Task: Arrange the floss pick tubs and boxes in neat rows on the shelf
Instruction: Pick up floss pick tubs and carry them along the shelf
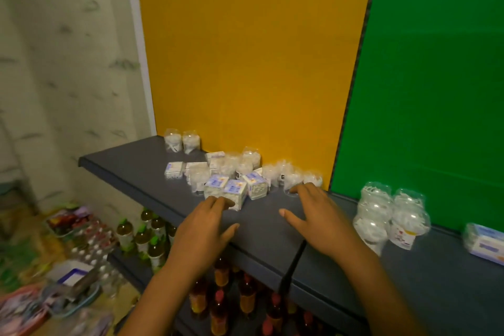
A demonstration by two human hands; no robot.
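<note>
Floss pick tubs and boxes sit in a loose cluster on the dark grey shelf (128,172), against the yellow back panel (245,49); a green panel (436,63) stands to its right. Below the shelf, rows of bottles (141,234) with green caps and others with amber contents fill a lower level, and mixed packets lie on the floor at left.

The left hand (203,229) reaches over the shelf's front edge with fingers spread and fairly straight, the fingertips touching or just short of the nearest blue-and-white box (235,194); blur makes contact hard to judge. The right hand (313,213) lies flat and open above the shelf, fingers extended toward a clear tub (293,180), gripping nothing.

Four larger clear tubs (392,215) stand together under the green panel, and a blue-and-white pack (484,245) lies at the far right. Two clear tubs (181,140) stand apart at the back left corner. Beside the nearest box are two more boxes (215,185) (256,185), and a flat one (174,169) lies further left. Printing on the labels is too blurred to read.
</note>
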